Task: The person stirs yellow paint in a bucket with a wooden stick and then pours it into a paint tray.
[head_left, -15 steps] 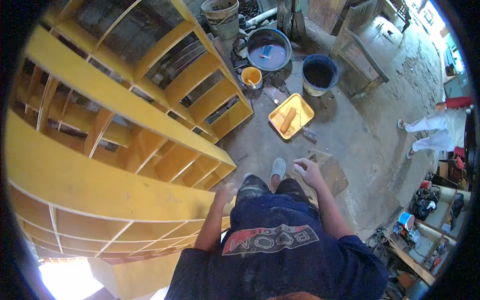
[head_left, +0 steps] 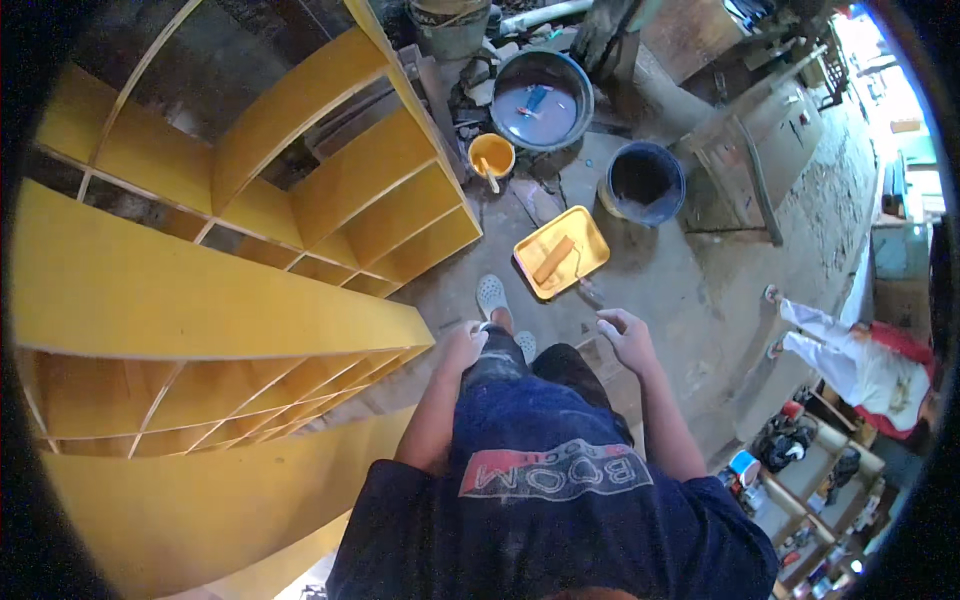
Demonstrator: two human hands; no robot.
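Observation:
My left hand [head_left: 462, 347] hangs beside my left thigh, fingers curled in, with nothing visible in it. The end of a yellow-painted shelf unit [head_left: 415, 325] is just to its left. My right hand [head_left: 628, 342] is held out by my right thigh, fingers bent but apart, and it is empty. Ahead on the floor lies a yellow paint tray [head_left: 595, 236]. An orange-coated paint roller [head_left: 554, 260] rests in it, its handle [head_left: 591, 293] sticking out over the near right edge. Neither hand touches the tray or the roller.
Beyond the tray stand a small bucket of orange-yellow paint [head_left: 492, 150] with a brush, a wide tub of cloudy water [head_left: 530, 112] and a dark bucket [head_left: 645, 183]. Another yellow shelf unit [head_left: 380, 190] rises at left. At right are a person [head_left: 850, 365] and a cluttered open box [head_left: 800, 480].
My body has stepped forward and the view has shifted. The near shelf's end and the paint tray sit differently in view. Both hands stay by my thighs; the person at right appears lower in view.

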